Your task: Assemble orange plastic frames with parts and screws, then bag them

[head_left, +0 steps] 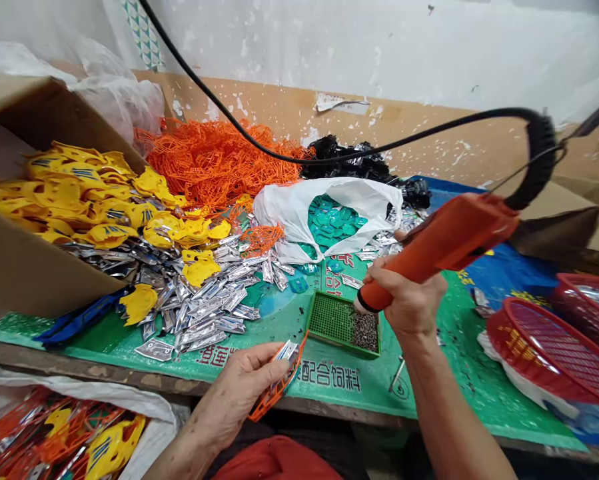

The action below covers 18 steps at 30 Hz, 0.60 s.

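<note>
My right hand (409,300) is wrapped round an orange electric screwdriver (442,243), its tip down over a green screw tray (342,323) holding small dark screws. A black cable (289,157) runs from the tool's back end. My left hand (244,387) pinches an orange plastic frame with a silver metal piece (279,373) near the table's front edge. Silver metal pieces (204,307) lie heaped left of the tray.
A cardboard box (24,267) spills yellow plastic parts (94,200). Behind are an orange frame pile (214,160), a white bag of teal parts (329,217) and black parts (364,167). Red baskets (549,340) stand at right. A bag of assembled pieces (74,433) sits lower left.
</note>
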### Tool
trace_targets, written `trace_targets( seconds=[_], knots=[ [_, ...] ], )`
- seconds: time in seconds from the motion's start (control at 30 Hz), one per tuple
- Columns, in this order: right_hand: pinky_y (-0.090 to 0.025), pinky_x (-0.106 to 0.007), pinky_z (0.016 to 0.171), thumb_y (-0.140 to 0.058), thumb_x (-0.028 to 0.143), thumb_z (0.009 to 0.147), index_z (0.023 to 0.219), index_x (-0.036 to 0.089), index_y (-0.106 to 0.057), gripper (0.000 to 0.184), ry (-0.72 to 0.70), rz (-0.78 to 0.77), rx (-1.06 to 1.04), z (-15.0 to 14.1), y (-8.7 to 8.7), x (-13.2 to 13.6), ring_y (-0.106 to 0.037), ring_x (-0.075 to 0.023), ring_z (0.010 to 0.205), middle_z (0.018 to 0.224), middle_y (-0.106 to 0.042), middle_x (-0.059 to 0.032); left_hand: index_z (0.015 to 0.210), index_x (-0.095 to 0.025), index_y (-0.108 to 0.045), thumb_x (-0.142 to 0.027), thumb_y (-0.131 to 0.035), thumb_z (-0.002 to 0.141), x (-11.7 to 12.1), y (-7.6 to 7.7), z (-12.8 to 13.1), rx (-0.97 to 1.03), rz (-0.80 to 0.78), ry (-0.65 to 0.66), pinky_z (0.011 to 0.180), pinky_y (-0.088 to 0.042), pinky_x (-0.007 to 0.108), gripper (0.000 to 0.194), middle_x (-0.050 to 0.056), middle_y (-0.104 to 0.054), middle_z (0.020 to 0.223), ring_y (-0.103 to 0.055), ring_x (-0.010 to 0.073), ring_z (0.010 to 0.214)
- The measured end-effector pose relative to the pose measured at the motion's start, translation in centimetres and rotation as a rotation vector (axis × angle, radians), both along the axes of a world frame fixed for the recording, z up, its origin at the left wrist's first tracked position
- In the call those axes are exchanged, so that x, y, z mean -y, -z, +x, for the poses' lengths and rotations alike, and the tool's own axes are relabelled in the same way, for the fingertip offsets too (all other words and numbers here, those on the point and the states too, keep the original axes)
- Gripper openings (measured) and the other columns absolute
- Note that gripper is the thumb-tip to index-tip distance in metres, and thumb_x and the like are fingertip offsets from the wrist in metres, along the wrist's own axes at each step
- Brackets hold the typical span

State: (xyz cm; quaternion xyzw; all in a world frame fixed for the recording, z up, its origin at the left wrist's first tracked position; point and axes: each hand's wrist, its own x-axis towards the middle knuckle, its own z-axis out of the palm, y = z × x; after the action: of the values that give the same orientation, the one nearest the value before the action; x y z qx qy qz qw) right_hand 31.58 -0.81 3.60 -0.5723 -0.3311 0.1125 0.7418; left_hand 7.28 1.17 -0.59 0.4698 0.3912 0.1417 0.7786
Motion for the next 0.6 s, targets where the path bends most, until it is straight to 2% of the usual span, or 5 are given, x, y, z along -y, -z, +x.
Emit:
trace_targets(
  seconds=[0.2, 0.3, 0.43, 0.5, 0.6],
  knots=[
    [-0.047, -0.033, 0.058, -0.077, 0.021, 0.055, 0.07, 0.016, -0.064, 0.02, 0.058, 0.009, -0.03, 0.2, 1.3, -0.5, -0.057, -0.0149, 0.054, 0.062, -0.061, 0.0025, 0.107, -0.021, -0.072, -0.046, -0.075, 0.07, -0.1, 0.6, 0.2, -0.003, -0.055, 0.017, 0.067, -0.04, 0.024, 0.045, 0.003, -0.07, 0.086, -0.057, 0.0144, 0.073],
    [-0.047, -0.032, 0.057, -0.076, 0.018, 0.056, 0.07, 0.016, -0.064, 0.019, 0.053, 0.035, -0.026, 0.3, 1.5, -0.7, -0.056, -0.0143, 0.053, 0.06, -0.061, 0.0033, 0.111, -0.022, -0.069, -0.045, -0.078, 0.065, 0.1, 1.3, 0.2, -0.01, -0.069, -0.058, 0.07, -0.041, 0.024, 0.052, 0.002, -0.07, 0.091, -0.058, 0.0147, 0.076],
    [-0.048, -0.034, 0.059, -0.076, 0.019, 0.057, 0.064, 0.016, -0.062, 0.015, 0.073, 0.019, 0.008, 0.5, 1.9, -0.7, -0.057, -0.015, 0.054, 0.06, -0.062, 0.0021, 0.128, -0.021, -0.056, -0.045, -0.08, 0.061, 0.4, 2.2, 0.1, -0.049, -0.019, -0.126, 0.06, -0.037, 0.024, 0.074, -0.001, -0.065, 0.079, -0.052, 0.0125, 0.064],
    [-0.049, -0.035, 0.06, -0.075, 0.02, 0.057, 0.061, 0.017, -0.062, 0.014, 0.085, 0.006, 0.027, 0.5, 1.9, -0.7, -0.057, -0.0155, 0.055, 0.06, -0.062, 0.0015, 0.135, -0.021, -0.049, -0.044, -0.078, 0.064, 0.4, 2.5, 0.1, -0.061, 0.009, -0.118, 0.058, -0.034, 0.024, 0.079, -0.002, -0.061, 0.073, -0.049, 0.0113, 0.06],
    [-0.05, -0.034, 0.058, -0.075, 0.021, 0.056, 0.062, 0.017, -0.062, 0.015, 0.095, -0.005, 0.028, 0.4, 1.9, -0.7, -0.056, -0.0153, 0.053, 0.059, -0.061, 0.0023, 0.14, -0.021, -0.042, -0.043, -0.075, 0.068, 0.3, 2.4, -0.1, -0.049, 0.022, -0.094, 0.06, -0.034, 0.025, 0.083, -0.001, -0.062, 0.077, -0.05, 0.0124, 0.063]
  ],
)
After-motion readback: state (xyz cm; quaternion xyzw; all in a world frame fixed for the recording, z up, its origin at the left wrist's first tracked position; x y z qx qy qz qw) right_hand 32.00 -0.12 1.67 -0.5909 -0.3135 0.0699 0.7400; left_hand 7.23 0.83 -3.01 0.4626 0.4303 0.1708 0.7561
